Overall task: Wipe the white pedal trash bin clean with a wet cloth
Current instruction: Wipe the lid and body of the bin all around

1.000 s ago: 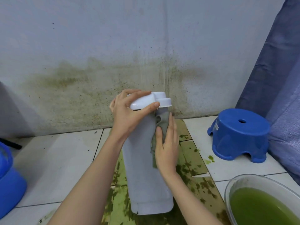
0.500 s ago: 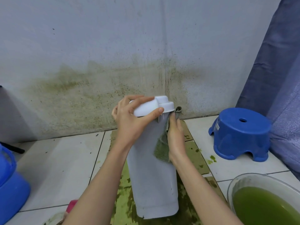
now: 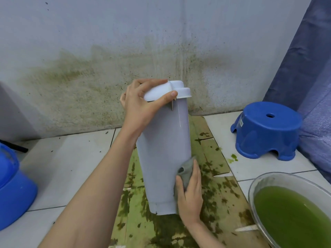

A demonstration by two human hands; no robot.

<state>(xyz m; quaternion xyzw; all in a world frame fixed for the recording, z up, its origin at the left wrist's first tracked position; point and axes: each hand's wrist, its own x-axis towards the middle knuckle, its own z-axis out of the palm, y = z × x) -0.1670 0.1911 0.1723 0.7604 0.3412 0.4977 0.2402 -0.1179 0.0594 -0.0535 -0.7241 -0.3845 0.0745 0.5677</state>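
- White plastic, the pedal trash bin point(image 3: 164, 149) stands tilted on green-stained flattened cardboard point(image 3: 211, 158), its lid end leaning toward the wall point(image 3: 107, 51) and its base near me.
- My left hand point(image 3: 141, 104) grips the bin's lid point(image 3: 166, 90): my fingers curl over the top and my thumb lies along the lid's front edge.
- My right hand point(image 3: 189, 192) presses a grey cloth point(image 3: 186, 170) against the lower right side of the bin, just above its base; my fingers lie fairly straight along the cloth with my thumb against the bin's wall, and the cloth bunches up past my fingertips.
- A clear basin point(image 3: 258, 183) holding green water point(image 3: 293, 217) sits on the floor at my lower right, near the cardboard's edge.
- A blue stool point(image 3: 266, 129) stands on the white tiles point(image 3: 68, 167) to the right, beside a blue curtain point(image 3: 304, 59).
- A blue plastic container point(image 3: 12, 190) shows at the left edge, well apart from the bin.
- Green and dark stains mark the lower wall behind the bin.
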